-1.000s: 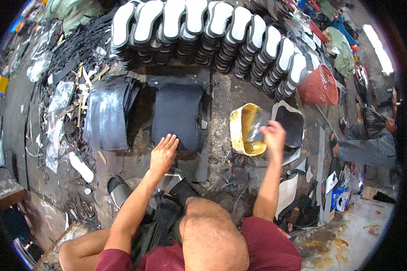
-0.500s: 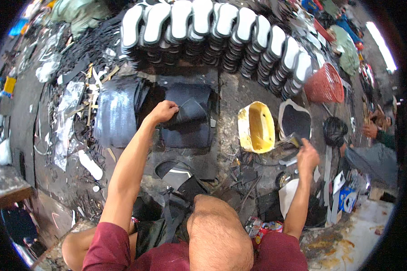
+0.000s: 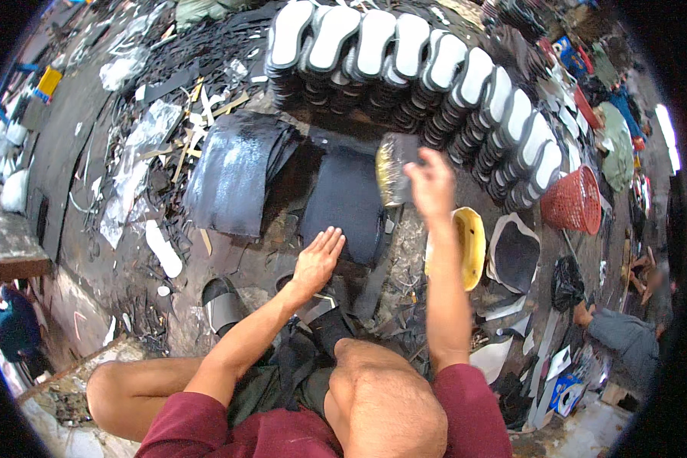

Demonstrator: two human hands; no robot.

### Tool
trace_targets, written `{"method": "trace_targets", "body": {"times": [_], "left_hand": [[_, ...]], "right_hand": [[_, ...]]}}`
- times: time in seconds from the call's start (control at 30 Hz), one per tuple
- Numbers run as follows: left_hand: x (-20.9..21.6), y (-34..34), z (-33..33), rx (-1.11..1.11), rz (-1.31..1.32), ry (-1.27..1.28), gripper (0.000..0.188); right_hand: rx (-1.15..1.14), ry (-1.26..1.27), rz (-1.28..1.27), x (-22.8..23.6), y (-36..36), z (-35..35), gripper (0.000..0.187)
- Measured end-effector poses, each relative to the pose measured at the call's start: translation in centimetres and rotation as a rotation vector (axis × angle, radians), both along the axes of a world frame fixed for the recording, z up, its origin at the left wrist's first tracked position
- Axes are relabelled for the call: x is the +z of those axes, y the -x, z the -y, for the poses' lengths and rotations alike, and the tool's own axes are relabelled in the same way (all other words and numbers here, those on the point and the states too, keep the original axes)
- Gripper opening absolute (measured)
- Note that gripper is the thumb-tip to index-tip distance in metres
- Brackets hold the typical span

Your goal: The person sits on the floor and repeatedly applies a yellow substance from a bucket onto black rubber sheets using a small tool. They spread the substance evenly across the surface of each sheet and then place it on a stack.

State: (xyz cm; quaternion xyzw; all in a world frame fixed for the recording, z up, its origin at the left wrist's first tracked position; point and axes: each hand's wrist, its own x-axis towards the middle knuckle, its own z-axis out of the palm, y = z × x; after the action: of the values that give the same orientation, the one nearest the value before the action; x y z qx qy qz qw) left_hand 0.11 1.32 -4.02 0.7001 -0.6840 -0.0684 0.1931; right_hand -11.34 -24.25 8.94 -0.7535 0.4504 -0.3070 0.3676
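Steadying the black sheet (image 3: 343, 191) looked like half of the step you had in hand, and spreading from the tub appeared to be the other half. Doing it well probably called for firm, even pressure near the lower edge, so the sheet could not creep, and for long, light passes that left a thin, level coat right out to the corners. Too heavy a load on the flat spreader (image 3: 393, 172) might have left ridges or run over the edge.

Your left hand (image 3: 317, 263) was open and flat, its fingers close together and pressed on the sheet's lower edge, gripping nothing. Your right hand (image 3: 433, 187) was raised and partly closed, seeming to pinch the right side of the yellow-smeared spreader; blur hid the exact finger placement. The spreader was beside the sheet's upper right edge, and whether the two touched you could not tell. The sheet lay in front of you, between a stack of glossy black sheets (image 3: 233, 172) on its left and the yellow tub (image 3: 478, 244), partly hidden by your right forearm.
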Motion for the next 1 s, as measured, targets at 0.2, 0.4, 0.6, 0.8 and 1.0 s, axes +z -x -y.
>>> {"method": "trace_targets", "body": {"times": [0.2, 0.4, 0.6, 0.8, 1.0], "left_hand": [[-0.2, 0.4, -2.5, 0.057, -0.048, -0.026, 0.053], [1.1, 1.4, -1.1, -0.038, -0.123, 0.002, 0.057], [0.7, 0.3, -1.6, -0.045, -0.339, -0.590, 0.055], [1.7, -0.9, 1.3, -0.066, -0.216, -0.106, 0.059], [0.9, 1.6, -0.2, 0.046, -0.149, -0.020, 0.057]], "right_hand": [[-0.163, 0.089, -0.516, -8.7, -5.9, -8.6, 0.046], [0.496, 0.343, -0.664, -6.7, -13.4, -0.1, 0.033], [1.415, 0.436, -0.590, -8.0, -12.0, -12.1, 0.037], [0.504, 0.385, -0.644, -5.2, -10.9, 0.8, 0.028], [0.737, 0.360, -0.728, -7.0, -8.4, -5.7, 0.029]]}}
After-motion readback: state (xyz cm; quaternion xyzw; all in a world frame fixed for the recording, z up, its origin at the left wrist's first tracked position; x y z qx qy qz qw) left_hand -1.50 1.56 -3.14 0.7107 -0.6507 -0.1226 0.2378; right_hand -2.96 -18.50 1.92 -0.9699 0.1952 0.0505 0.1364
